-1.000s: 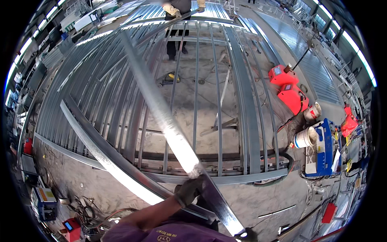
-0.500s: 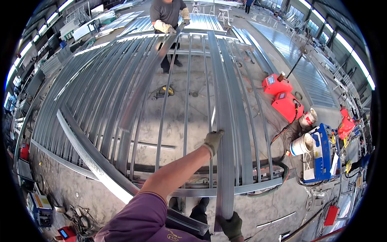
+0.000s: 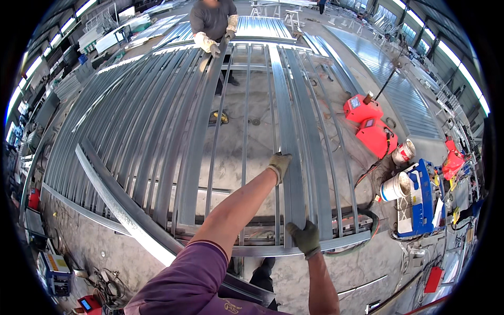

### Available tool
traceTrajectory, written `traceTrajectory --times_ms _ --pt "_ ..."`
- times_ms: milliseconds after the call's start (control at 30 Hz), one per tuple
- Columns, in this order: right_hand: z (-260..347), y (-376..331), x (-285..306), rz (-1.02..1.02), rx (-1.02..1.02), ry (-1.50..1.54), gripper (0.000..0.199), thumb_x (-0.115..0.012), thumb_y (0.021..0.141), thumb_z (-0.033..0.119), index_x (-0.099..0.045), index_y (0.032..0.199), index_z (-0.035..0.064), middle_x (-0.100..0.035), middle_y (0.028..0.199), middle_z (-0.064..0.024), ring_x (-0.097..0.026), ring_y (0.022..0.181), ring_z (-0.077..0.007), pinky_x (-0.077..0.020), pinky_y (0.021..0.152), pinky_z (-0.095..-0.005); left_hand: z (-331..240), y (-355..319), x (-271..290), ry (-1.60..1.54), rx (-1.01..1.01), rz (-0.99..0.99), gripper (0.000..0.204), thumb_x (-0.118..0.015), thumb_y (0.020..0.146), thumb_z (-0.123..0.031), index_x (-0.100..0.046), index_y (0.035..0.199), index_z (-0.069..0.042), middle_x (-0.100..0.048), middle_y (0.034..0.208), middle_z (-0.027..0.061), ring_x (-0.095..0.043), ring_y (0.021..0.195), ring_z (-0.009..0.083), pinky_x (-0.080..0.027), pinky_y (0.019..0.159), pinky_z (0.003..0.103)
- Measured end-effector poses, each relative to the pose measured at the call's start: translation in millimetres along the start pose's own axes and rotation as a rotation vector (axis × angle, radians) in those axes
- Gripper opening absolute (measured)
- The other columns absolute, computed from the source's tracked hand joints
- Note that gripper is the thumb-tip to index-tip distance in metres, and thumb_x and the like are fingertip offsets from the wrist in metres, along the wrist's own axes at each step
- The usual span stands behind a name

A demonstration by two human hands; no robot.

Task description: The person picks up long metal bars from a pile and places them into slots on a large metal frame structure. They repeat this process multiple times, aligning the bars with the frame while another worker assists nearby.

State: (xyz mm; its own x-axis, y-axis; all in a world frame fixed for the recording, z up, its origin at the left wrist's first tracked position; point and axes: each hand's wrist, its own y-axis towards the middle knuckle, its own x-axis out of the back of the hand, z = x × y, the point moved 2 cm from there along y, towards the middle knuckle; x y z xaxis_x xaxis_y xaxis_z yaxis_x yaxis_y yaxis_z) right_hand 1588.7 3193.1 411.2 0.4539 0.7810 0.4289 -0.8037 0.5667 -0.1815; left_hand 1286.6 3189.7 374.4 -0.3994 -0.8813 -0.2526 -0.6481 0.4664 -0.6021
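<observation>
A long galvanized steel channel (image 3: 287, 121) lies lengthwise on a frame of many parallel steel rails (image 3: 157, 136). My left hand (image 3: 280, 164), in a worn glove, reaches forward and grips the channel's left edge partway along. My right hand (image 3: 304, 237), in a dark glove, clasps the channel's near end where it crosses the frame's near cross rail (image 3: 341, 242). At the far end a co-worker (image 3: 212, 21) in light gloves holds the end of another long channel (image 3: 202, 131), left of mine.
A loose steel channel (image 3: 118, 205) lies diagonally at the near left. Red welding machines (image 3: 370, 126), two paint buckets (image 3: 396, 185), a blue crate (image 3: 420, 197) and cables sit on the concrete floor to the right. Stacked steel sheets lie beyond.
The channel swung from a raised diagonal down onto the frame, lining up with the other rails. My left hand slid farther forward along it. The co-worker came into view at the far end.
</observation>
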Motion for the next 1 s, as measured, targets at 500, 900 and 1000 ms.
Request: traceTrajectory --times_ms 500,900,1000 --pt "-130 49 -2 -0.007 -0.082 -0.105 0.037 -0.063 0.096 0.029 -0.068 0.116 -0.0009 -0.074 0.086 -0.0126 -0.071 0.081 -0.0233 -0.0545 0.073 -0.0377 35 -231 215 0.207 -0.315 -0.167 0.033 -0.065 0.101 -0.027 -0.064 0.127 -0.006 -0.072 0.11 0.0046 -0.069 0.097 0.0164 -0.052 0.082 0.032" --pt "-59 49 -17 -0.049 -0.148 -0.726 0.032 -0.061 0.087 0.029 -0.073 0.109 0.0084 -0.075 0.098 -0.0168 -0.071 0.088 -0.0405 -0.056 0.079 -0.0483 114 -416 412 0.093 -0.353 -0.882 0.028 -0.063 0.102 -0.023 -0.067 0.121 -0.004 -0.072 0.104 0.0028 -0.068 0.088 0.0132 -0.05 0.072 0.026" --pt "-28 43 -24 -0.129 -0.041 -0.872 0.042 -0.062 0.091 0.033 -0.067 0.126 0.0097 -0.072 0.115 -0.0189 -0.067 0.107 -0.0404 -0.0535 0.093 -0.0464 133 -434 425 0.042 -0.328 -0.93 0.028 -0.065 0.1 -0.025 -0.067 0.121 -0.006 -0.071 0.105 0.0021 -0.067 0.09 0.0131 -0.049 0.074 0.026"
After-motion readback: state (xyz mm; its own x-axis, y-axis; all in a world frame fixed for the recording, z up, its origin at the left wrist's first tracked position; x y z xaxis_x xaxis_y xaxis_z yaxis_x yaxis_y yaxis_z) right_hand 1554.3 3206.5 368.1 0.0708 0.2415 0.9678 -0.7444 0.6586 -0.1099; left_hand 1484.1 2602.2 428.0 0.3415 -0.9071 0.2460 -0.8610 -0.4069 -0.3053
